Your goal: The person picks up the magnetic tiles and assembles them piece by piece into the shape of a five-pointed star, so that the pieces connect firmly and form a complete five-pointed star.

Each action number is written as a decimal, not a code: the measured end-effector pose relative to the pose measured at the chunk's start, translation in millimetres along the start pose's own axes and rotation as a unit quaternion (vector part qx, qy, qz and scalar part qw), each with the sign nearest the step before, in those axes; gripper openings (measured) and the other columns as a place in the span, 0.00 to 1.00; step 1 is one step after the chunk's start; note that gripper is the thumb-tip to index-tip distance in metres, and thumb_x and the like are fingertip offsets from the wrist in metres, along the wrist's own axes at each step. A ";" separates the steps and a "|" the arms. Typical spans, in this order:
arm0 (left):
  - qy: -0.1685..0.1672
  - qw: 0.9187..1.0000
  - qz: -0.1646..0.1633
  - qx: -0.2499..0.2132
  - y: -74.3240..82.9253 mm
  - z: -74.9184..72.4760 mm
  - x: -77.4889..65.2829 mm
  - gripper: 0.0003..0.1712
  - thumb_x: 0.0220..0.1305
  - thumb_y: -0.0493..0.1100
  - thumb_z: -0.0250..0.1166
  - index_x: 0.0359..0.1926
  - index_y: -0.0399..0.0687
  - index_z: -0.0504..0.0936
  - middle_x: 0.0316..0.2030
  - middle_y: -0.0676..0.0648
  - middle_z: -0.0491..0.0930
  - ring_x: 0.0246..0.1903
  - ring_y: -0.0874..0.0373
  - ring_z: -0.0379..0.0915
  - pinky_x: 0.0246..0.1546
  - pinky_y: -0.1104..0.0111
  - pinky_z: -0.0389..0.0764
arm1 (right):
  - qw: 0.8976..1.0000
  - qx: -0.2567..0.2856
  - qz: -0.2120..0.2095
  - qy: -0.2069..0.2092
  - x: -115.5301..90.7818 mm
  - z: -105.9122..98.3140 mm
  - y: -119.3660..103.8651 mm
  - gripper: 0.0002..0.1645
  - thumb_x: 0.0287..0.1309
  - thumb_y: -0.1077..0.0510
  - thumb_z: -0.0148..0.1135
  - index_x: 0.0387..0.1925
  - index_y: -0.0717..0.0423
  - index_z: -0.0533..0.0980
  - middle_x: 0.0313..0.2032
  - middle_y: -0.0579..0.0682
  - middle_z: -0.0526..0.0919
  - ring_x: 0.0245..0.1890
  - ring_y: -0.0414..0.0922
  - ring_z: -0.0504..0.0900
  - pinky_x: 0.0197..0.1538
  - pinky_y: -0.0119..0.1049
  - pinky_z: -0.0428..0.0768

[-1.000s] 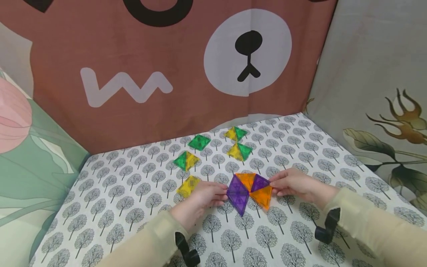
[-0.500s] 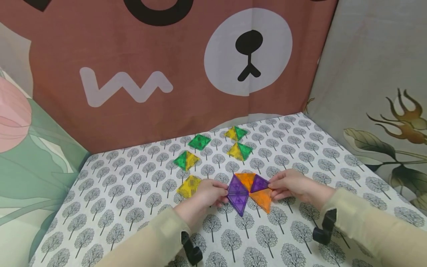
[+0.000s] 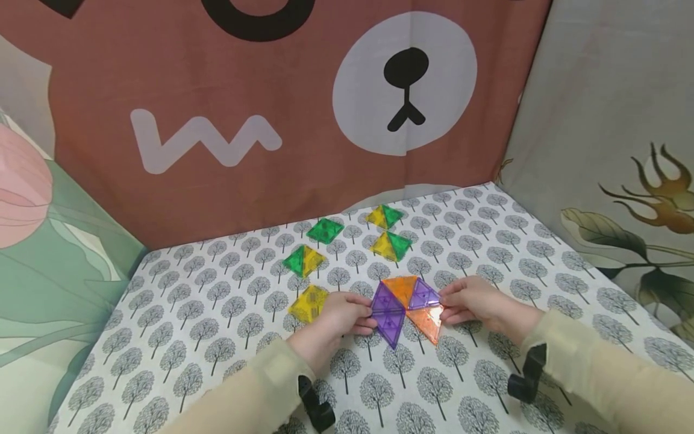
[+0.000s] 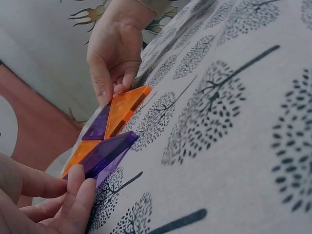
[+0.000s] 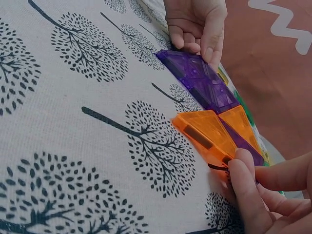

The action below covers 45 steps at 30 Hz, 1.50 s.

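Several triangular magnetic tiles form a fan around a shared point in the head view. Two purple tiles make its left side, an orange tile its top. On the right sit another purple tile and a second orange tile. My left hand pinches the outer edge of the left purple pair between thumb and fingers. At the opposite side, my right hand pinches the outer corner where purple and orange meet. Both wrist views show the joined tiles tilted, their edges raised off the cloth.
Beyond the fan lie a yellow diamond, a green diamond and yellow-green pairs. A tree-print cloth covers the table. A brown bear-print curtain stands behind it.
The right-hand orange and purple tiles have tilted and now catch the light. My left hand has shifted slightly right. Both hands keep hold of the fan; the farther tiles stay put.
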<state>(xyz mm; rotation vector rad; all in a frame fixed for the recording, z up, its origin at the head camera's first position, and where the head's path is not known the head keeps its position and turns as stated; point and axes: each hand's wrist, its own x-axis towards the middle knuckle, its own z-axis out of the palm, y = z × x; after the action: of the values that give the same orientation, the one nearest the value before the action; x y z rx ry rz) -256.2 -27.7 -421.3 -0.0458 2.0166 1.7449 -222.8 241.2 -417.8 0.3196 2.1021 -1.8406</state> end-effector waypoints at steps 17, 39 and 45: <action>0.000 0.999 -0.010 -0.031 0.0 -1.1 1.1 0.12 0.63 0.26 0.59 0.48 0.29 0.80 0.29 0.37 0.83 0.22 0.56 0.80 0.31 0.64 0.86 | 0.999 0.031 -0.006 -0.005 -5.4 0.2 -0.2 0.19 0.63 0.72 0.55 0.53 0.79 0.68 0.31 0.60 0.82 0.28 0.46 0.84 0.38 0.38 0.86; -0.028 0.999 -0.009 -0.037 -1.7 -6.0 1.3 0.12 0.64 0.26 0.58 0.48 0.26 0.79 0.33 0.34 0.83 0.22 0.57 0.82 0.31 0.65 0.86 | 0.998 0.047 0.007 -0.036 -5.1 1.8 4.4 0.20 0.65 0.69 0.55 0.54 0.80 0.66 0.34 0.62 0.81 0.28 0.46 0.84 0.38 0.36 0.85; -0.029 0.999 -0.010 -0.037 -2.0 -5.9 1.0 0.11 0.63 0.26 0.59 0.47 0.27 0.80 0.32 0.34 0.83 0.23 0.56 0.83 0.32 0.64 0.86 | 0.998 0.046 0.005 -0.041 -5.2 2.2 5.6 0.21 0.65 0.68 0.55 0.54 0.80 0.66 0.34 0.62 0.81 0.30 0.47 0.84 0.40 0.37 0.85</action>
<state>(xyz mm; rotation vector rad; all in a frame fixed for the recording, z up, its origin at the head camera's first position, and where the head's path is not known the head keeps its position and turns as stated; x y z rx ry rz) -258.3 -33.4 -423.0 -0.0403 1.9031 1.7880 -215.7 240.1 -421.2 0.2694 1.9624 -1.9150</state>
